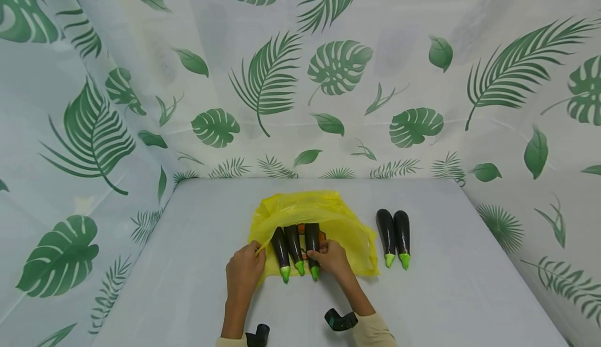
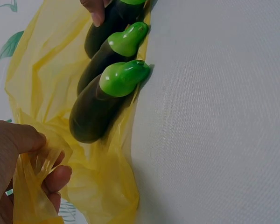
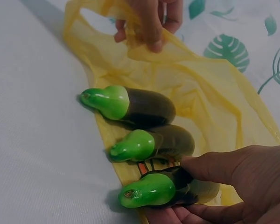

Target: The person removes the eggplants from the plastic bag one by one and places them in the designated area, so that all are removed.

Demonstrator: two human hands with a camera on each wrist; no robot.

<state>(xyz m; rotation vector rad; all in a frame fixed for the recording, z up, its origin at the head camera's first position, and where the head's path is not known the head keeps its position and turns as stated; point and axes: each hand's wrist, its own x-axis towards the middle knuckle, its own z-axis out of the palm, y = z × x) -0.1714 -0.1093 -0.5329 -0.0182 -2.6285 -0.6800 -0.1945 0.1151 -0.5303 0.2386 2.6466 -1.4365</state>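
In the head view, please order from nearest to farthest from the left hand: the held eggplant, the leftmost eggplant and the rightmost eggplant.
From the left hand:
1. Leftmost eggplant: just to its right, in the mouth of the bag.
2. Held eggplant: farther right, in the right hand.
3. Rightmost eggplant: farthest right, outside the bag.

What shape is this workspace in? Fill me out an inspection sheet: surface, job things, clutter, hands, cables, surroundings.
Surface: pale table, finely textured.
Job things: yellow bag, open toward the person; three eggplants in its mouth, green ends at the rim; two more eggplants side by side right of the bag.
Clutter: nothing seen.
Hands: left hand pinches the bag's edge; right hand holds the rightmost eggplant in the mouth.
Cables: nothing seen.
Surroundings: white sheet with green leaf prints behind and on both sides.
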